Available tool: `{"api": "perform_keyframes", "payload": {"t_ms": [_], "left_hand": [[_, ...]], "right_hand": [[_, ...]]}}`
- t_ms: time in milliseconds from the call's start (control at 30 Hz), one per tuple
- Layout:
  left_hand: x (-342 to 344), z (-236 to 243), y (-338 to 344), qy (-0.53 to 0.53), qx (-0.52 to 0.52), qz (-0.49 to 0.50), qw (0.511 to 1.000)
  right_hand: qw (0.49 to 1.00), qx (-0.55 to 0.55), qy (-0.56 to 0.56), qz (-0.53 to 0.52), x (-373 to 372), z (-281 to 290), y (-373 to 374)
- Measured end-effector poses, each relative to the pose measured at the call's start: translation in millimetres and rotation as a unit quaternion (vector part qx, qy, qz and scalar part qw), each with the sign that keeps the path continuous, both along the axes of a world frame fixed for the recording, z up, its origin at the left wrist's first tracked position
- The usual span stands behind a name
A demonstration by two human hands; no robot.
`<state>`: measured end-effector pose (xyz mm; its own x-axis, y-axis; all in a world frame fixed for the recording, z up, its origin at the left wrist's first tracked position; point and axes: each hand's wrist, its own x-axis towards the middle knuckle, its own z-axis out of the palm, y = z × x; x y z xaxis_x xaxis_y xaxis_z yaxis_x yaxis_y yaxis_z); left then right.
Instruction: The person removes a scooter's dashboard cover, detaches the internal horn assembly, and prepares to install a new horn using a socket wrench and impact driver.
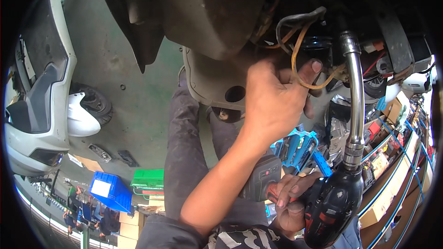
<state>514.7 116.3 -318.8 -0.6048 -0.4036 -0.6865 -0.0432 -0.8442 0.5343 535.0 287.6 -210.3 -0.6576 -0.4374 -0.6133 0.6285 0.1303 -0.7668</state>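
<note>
My right hand [291, 199] grips the handle of a black and red cordless impact wrench [333, 207] at the lower right. A long chrome extension bar [356, 106] rises from the tool, with a socket [349, 43] at its top, up by dark vehicle parts. Reaching up from below, my left hand [276, 99] is among the wires under the vehicle, fingers curled and partly hidden. A yellow-brown wire [295, 67] loops across its fingers; what they hold, if anything, I cannot make out. A black cable [295, 18] bends just above.
Dark body panels [203, 9] hang overhead. A white scooter [44, 110] stands at the left, beside a wheel [92, 103]. Behind are a blue bin [110, 190], a green crate [147, 178] and cardboard boxes [130, 228]. Shelves with parts [392, 170] line the right.
</note>
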Motion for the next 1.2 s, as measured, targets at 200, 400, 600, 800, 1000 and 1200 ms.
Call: {"api": "perform_keyframes", "payload": {"t_ms": [200,400,600,800,1000,1200], "left_hand": [[-14,-11,11,0.012,0.002,0.115,0.993],[-20,-12,18,0.036,-0.029,0.226,0.973],[-24,-13,24,0.021,-0.060,0.236,0.970],[-23,-15,24,0.004,-0.081,0.241,0.967],[-25,-21,28,0.007,-0.083,0.232,0.969],[-23,-24,29,0.016,-0.115,0.216,0.969]], "right_hand": [[0.995,0.075,0.018,0.061,-5,3,-1],[0.976,0.130,0.151,0.086,2,1,22],[0.981,0.128,0.135,0.059,8,0,-8],[0.957,0.167,0.086,0.220,-11,-8,77],[0.908,0.351,0.219,0.068,16,-9,85],[0.985,0.101,0.126,0.056,7,-5,52]]}}
